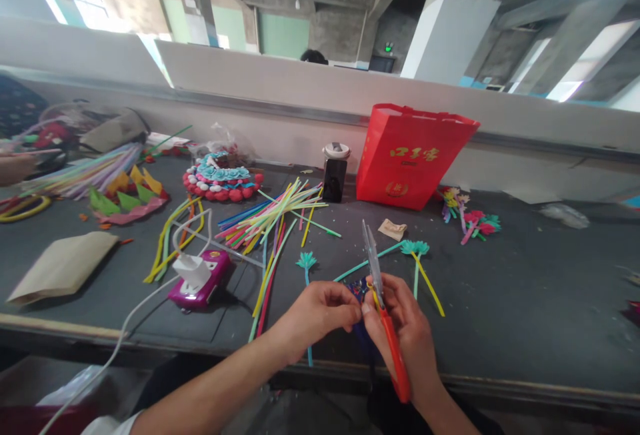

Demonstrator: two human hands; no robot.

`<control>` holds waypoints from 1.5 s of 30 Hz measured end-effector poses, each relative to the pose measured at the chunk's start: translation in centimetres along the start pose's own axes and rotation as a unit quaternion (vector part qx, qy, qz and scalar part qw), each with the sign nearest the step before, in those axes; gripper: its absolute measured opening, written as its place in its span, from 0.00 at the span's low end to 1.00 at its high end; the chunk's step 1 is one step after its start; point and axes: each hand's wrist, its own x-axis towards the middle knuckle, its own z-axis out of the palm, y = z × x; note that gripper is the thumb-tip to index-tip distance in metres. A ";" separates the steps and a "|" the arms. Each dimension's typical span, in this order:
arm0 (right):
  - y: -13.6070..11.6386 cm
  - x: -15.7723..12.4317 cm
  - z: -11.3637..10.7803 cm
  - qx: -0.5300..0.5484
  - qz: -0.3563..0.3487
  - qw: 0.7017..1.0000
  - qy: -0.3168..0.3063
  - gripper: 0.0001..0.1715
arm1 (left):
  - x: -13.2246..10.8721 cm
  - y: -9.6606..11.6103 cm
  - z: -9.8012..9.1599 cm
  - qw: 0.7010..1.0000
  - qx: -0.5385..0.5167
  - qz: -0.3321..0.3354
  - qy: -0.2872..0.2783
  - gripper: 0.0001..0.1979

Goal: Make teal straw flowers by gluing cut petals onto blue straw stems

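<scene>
My right hand (407,328) holds a pair of scissors (393,348) with orange handles, its metal blades pointing up and away. A small yellow piece shows by the right thumb and fingers, beside the blades. Close by on the left, my left hand (327,311) is closed in a pinch; what it grips is too small to make out. Dark blue patterned cloth (357,288) shows behind the fingertips. Beyond the hands lie a teal flower (306,260) on a blue stem and another teal flower (415,247) with green and yellow straw-like stems.
Loose coloured straw-like sticks (280,218) lie mid-table. A red bag (415,158) and a cup (336,151), with a black phone (335,180) before it, stand behind. A purple power socket (200,281) with a white cable, a brown envelope (65,265) and a flower-trimmed ring (223,178) are left.
</scene>
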 end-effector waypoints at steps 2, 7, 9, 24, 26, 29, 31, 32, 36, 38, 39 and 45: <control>0.1 -0.1 0.0 -0.005 -0.006 1.000 -0.001 0.16 | 0.0 0.0 -0.1 1.000 -0.004 0.000 -0.010 0.08; -0.1 -0.1 0.1 0.000 -0.008 1.000 0.005 0.16 | 0.2 -0.2 -0.1 0.999 -0.021 -0.004 -0.026 0.04; -0.2 -0.2 0.1 0.004 -0.011 1.000 0.008 0.15 | 0.2 -0.3 0.0 0.999 -0.025 -0.002 -0.023 0.03; 1.3 -0.6 1.6 -0.178 -0.085 0.980 0.003 0.23 | -0.3 0.8 -0.3 0.952 -0.221 0.179 0.110 0.06; 1.2 -0.6 1.9 -0.186 -0.093 0.978 -0.002 0.23 | -0.4 0.8 -0.1 0.950 -0.229 0.180 0.115 0.07; 1.0 -0.6 2.0 -0.197 -0.093 0.976 -0.007 0.22 | -0.5 0.7 0.1 0.947 -0.237 0.178 0.125 0.07; 0.9 -0.6 2.0 -0.202 -0.093 0.975 -0.005 0.21 | -0.6 0.5 0.1 0.946 -0.242 0.176 0.129 0.07; 0.8 -0.7 2.0 -0.204 -0.092 0.975 -0.003 0.21 | -0.6 0.4 0.2 0.945 -0.244 0.173 0.129 0.07; 0.9 -0.8 1.9 -0.215 -0.095 0.972 0.004 0.21 | -0.5 -0.1 0.2 0.946 -0.247 0.169 0.125 0.07; 0.9 -0.9 1.9 -0.218 -0.100 0.971 0.002 0.21 | -0.5 -0.1 0.3 0.946 -0.246 0.171 0.123 0.06; 1.0 -0.9 1.9 -0.218 -0.102 0.971 0.000 0.20 | -0.5 -0.1 0.3 0.946 -0.246 0.171 0.122 0.06; 0.9 -1.0 1.8 -0.218 -0.112 0.969 0.002 0.19 | -0.5 -0.1 0.3 0.947 -0.246 0.169 0.119 0.06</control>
